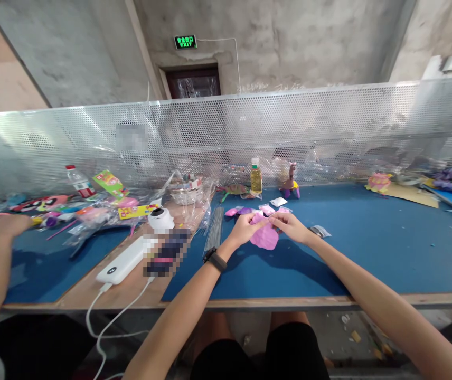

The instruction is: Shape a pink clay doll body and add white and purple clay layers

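Fingers of the left hand (245, 228) and right hand (289, 226) pinch the upper rim of the pink sheet (265, 237), held above the worktop (372, 258) between its near and far edges, where light, even pressure should keep the soft-looking piece from tearing.

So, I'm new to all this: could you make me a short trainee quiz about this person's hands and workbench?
1. On which wrist does this person wear the dark band: A) right, B) left, C) both?
2. True or false: in this view, the bottle stands left of the brown-necked figure.
3. Fill in: the left hand and right hand share a grip on a flat piece coloured ____.

Key: 1. B; 2. True; 3. Pink.
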Tool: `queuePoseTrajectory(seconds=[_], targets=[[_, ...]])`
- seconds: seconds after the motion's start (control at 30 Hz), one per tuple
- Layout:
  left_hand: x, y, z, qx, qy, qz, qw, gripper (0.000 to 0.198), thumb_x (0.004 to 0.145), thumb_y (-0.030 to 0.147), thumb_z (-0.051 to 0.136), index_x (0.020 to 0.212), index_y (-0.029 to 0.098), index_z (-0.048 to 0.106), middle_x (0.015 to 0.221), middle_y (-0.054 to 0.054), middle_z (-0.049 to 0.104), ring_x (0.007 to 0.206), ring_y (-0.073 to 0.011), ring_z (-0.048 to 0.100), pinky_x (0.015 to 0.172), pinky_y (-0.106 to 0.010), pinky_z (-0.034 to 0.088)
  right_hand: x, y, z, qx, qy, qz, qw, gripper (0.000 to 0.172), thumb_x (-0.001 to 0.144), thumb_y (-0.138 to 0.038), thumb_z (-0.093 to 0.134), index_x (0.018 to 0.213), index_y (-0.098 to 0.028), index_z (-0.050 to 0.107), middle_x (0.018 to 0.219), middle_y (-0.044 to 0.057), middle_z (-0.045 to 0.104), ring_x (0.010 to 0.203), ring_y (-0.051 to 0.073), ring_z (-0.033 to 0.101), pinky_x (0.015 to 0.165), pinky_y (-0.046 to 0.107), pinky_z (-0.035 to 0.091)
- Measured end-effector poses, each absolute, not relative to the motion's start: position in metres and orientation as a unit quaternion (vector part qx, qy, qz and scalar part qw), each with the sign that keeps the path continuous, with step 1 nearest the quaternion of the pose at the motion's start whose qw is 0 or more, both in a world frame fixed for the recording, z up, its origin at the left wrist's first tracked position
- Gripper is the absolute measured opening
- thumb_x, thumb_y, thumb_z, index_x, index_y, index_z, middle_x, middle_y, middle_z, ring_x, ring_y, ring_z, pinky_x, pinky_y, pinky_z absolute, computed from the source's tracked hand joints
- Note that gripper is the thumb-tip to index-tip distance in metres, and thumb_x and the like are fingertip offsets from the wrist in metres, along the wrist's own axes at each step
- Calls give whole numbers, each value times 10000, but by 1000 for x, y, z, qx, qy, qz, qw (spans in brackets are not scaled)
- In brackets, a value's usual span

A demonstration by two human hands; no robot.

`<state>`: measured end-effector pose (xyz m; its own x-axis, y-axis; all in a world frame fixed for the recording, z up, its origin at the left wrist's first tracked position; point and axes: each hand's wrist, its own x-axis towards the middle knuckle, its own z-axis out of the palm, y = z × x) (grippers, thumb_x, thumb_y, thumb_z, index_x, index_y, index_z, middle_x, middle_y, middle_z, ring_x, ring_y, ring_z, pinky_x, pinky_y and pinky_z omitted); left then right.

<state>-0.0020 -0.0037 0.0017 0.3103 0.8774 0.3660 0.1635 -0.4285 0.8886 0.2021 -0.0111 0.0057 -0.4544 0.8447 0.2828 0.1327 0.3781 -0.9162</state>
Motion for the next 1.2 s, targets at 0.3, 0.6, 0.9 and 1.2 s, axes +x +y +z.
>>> queuePoseTrajectory(seconds=[0.3,0.6,0.9,1.2], targets=[[-6,-3,2,658,382,480,438,408,708,481,807,800,107,673,718,-19,618,624,-119,512,563,-220,379,201,-7,-2,-336,-744,423,393,456,777,-591,731,857,-155,625,673,-23,534,606,111,465,543,241,364],[-5,0,-1,628,395,508,439,441,665,473,844,842,87,726,774,-63,687,661,-150,585,583,-237,447,203,-6,-1,-336,-728,446,398,474,741,-590,766,896,-154,662,657,-36,513,584,99,430,530,234,331],[-8,1,-2,657,330,461,497,496,672,438,862,1007,90,747,913,-105,740,804,-209,678,744,-301,539,207,-1,-4,-341,-707,470,404,486,735,-607,763,910,-162,676,671,-32,519,595,105,444,543,238,368],[-6,-2,1,638,346,428,539,546,633,440,888,1021,92,727,871,-88,726,728,-173,658,669,-276,537,210,1,-1,-372,-701,425,436,527,707,-669,747,842,-162,692,629,-24,530,583,116,439,530,241,355]])
